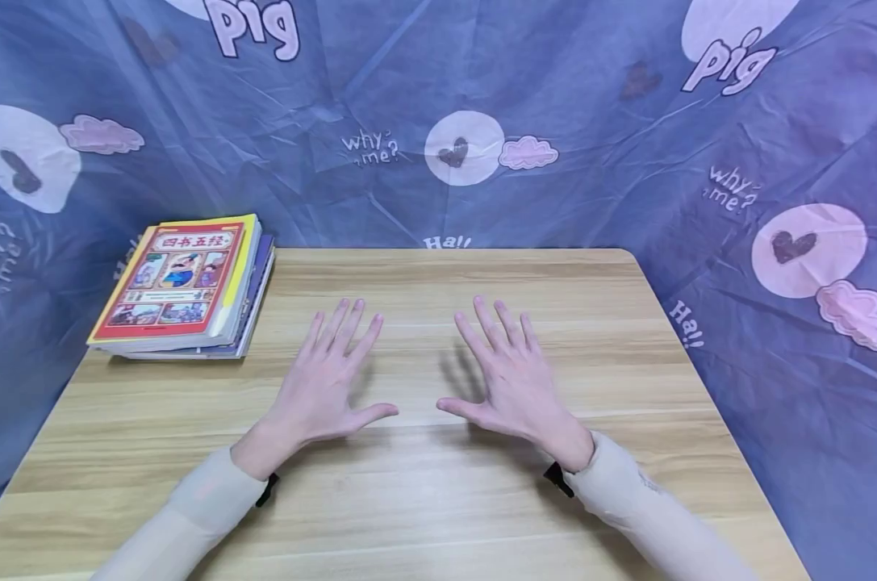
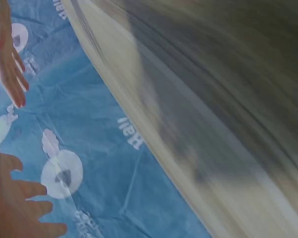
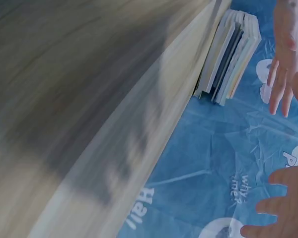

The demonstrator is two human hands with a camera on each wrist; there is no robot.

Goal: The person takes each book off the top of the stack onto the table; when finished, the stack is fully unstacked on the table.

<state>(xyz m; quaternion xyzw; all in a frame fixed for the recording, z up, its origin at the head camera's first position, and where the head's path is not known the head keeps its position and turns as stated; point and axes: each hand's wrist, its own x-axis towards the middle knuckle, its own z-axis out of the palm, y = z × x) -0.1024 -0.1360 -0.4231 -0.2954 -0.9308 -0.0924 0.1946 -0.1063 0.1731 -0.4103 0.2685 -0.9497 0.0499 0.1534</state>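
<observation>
My left hand (image 1: 322,379) and my right hand (image 1: 511,379) lie side by side over the middle of a wooden table (image 1: 445,500), palms down, fingers straight and spread, thumbs pointing at each other. Neither holds anything. Whether the palms touch the wood I cannot tell. A stack of books (image 1: 184,282) with a red and yellow cover on top sits at the table's far left corner, about a hand's length from my left hand. In the right wrist view the books (image 3: 233,54) show edge-on beyond the blurred table (image 3: 89,99).
A blue printed cloth (image 1: 482,97) with hearts, clouds and words hangs behind the table and along both sides. The table's right edge (image 1: 688,363) and far edge border directly on the cloth. Light sleeves cover both forearms.
</observation>
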